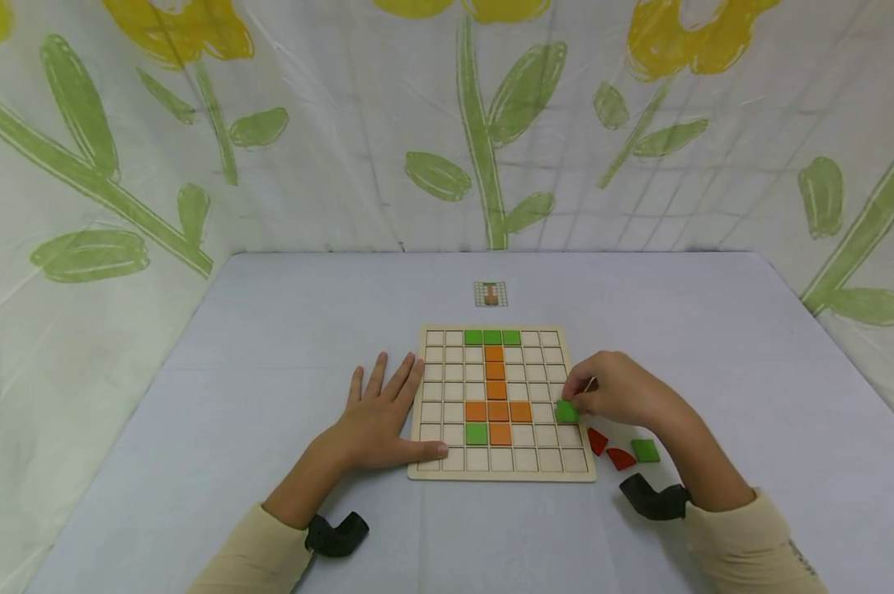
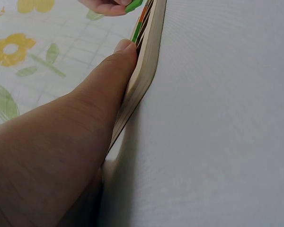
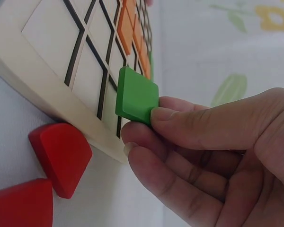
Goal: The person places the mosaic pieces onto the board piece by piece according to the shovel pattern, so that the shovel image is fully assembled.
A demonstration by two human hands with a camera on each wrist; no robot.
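A wooden grid board lies flat on the table, with a row of green square tiles at its far edge. Below them orange square tiles form a column with a wider row near its lower end, and one green tile sits left of the lowest orange one. My left hand rests at the board's left side, fingers spread, thumb over the near left corner. Between thumb and fingers my right hand pinches a green square tile, held tilted over the board's right edge.
Right of the board lie two red curved-edge pieces and a loose green square tile. A small picture card with a grid pattern lies beyond the board. A flower-printed curtain hangs behind the table.
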